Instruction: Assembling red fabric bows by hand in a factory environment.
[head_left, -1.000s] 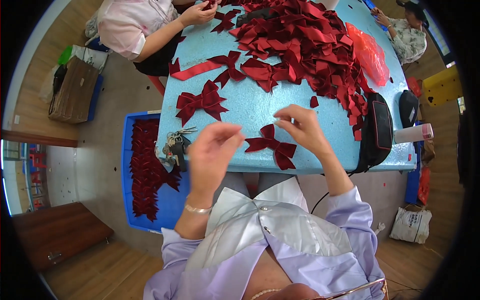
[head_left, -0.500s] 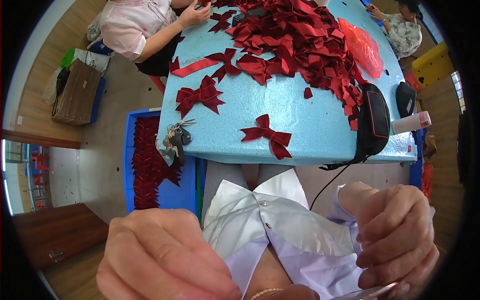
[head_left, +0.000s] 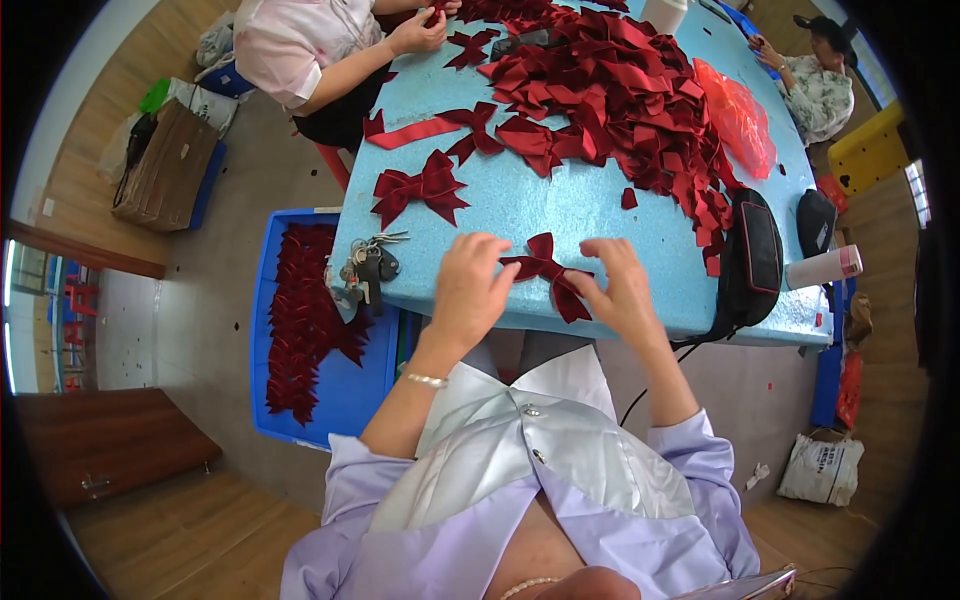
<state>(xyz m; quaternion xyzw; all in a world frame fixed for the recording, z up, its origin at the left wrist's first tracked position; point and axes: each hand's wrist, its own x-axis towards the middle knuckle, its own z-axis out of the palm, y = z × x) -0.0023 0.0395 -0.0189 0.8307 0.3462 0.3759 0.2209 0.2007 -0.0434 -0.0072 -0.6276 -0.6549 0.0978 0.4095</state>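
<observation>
The bow (head_left: 547,268) lies on the blue table (head_left: 670,255), close to the near edge, right between the person's two hands. The left hand (head_left: 466,292) arches at its left end, thumb and fingers spread; whether they touch the velvet, one cannot tell. The right hand (head_left: 627,292) is spread too, its thumb over the bow's right side, fingers raised apart beyond it; no firm pinch shows, and the thumb's pressure cannot be judged.

Now, the risks! An uneven tug from the two sides could twist the bow about its knot and leave it lopsided. A thumb bearing down too hard might crease the soft velvet or flatten a loop. And with the edge so near, a careless pull toward the body could drag it off the table. A sweep of the left hand outward might well catch the keys (head_left: 374,262), too.

And the lie of it: the bow sits aslant, its long axis running from upper left to lower right. One end points left toward the left hand, one lobe points away from the person, and another end angles down toward the near edge.
</observation>
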